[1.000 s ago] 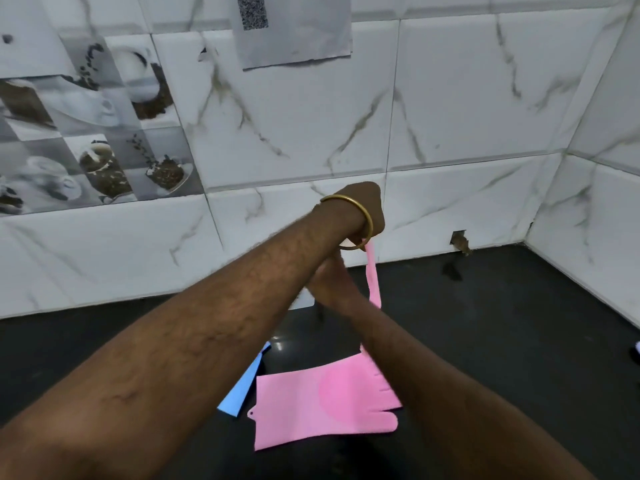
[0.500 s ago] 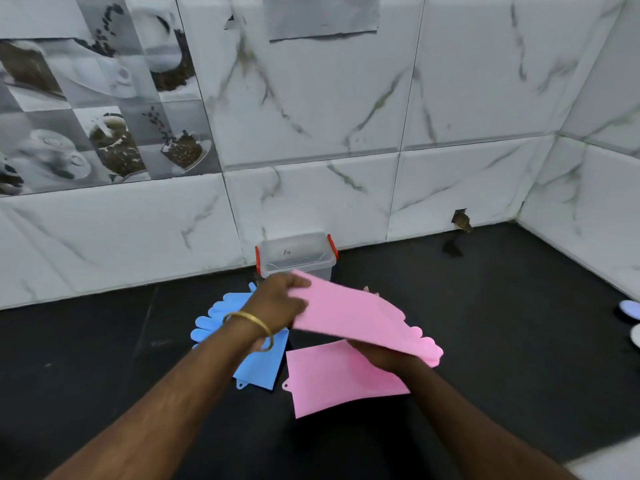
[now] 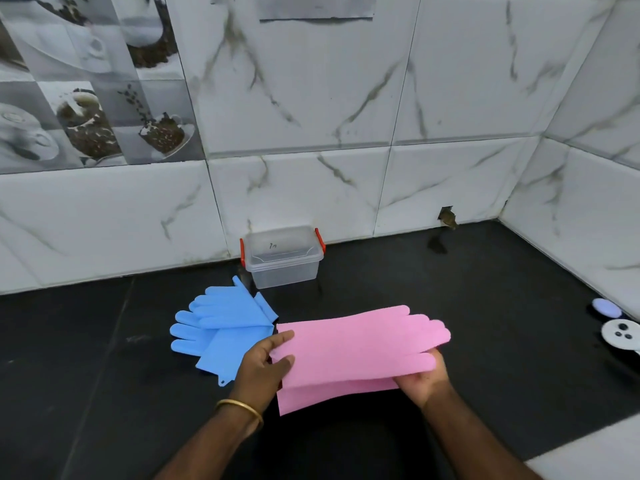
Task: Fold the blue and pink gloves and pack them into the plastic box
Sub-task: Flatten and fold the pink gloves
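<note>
Two bare forearms reach in from the near edge, no sleeves on either — the left hand has a thin gold bangle round its wrist, while the right hand wears nothing at all.

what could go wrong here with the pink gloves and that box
1. The pink gloves are held stacked only at their ends by the left hand and right hand; the layers could slide apart.
2. The plastic box looks lidded, so packing may stall.
3. The blue gloves lie close and could get dragged.
</note>
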Demonstrator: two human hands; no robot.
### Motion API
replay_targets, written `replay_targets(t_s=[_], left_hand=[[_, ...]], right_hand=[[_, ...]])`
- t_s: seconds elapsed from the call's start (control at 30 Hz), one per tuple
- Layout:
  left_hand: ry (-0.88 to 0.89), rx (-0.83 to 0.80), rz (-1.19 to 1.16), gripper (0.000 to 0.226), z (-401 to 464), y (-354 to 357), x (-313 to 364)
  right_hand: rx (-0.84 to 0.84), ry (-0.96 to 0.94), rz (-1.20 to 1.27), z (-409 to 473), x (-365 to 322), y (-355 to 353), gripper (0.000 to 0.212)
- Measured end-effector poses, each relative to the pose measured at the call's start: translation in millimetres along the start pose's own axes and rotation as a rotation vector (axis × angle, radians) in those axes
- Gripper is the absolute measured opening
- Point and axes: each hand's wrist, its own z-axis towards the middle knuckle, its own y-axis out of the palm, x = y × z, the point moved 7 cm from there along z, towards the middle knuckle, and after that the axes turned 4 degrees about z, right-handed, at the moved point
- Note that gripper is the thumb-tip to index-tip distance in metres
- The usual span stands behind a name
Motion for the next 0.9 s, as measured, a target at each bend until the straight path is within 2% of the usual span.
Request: replay_targets(t_s=[0.07,0.1,0.17,0.2,0.23,0.4,0.6,0.9], left_hand=[[-0.027,-0.009,-0.040,0.032,2.2,1.4,-8.4],[-0.039,-0.013,-0.045,0.032,3.1,2.7,-12.1],[-0.061,-0.021,-0.037,0.032,4.0,6.0,-18.8],[-0.074,-0.029,-0.036,0.032,4.3,8.2,-22.0],[-0.086,-0.038,-0.033,0.033,4.0,10.1,-24.9],[-0.092,-0.053,0.122,0.046,5.6,12.2,-37.3],[-0.068,-0.086,0.186,0.058,8.9,13.2,-45.9],[-0.077,-0.027,0.226,0.060,13.9,8.1,-56.8]], right_hand=[[0.005,0.012,0.104,9.2,-8.0,-3.1,0.031],[0.001,-0.010,0.080,12.5,-14.8,-4.6,0.041],[-0.046,-0.045,-0.016,17.9,-23.8,-5.2,0.077],[-0.083,-0.034,-0.048,19.1,-23.6,-2.2,0.088],[-0.098,-0.040,-0.102,19.3,-24.3,1.6,0.089],[-0.099,-0.031,-0.318,29.7,-23.2,0.9,0.046],[-0.118,0.026,-0.323,35.7,-17.5,-3.5,0.046],[-0.103,0.049,-0.346,43.0,-13.3,-7.0,0.044]])
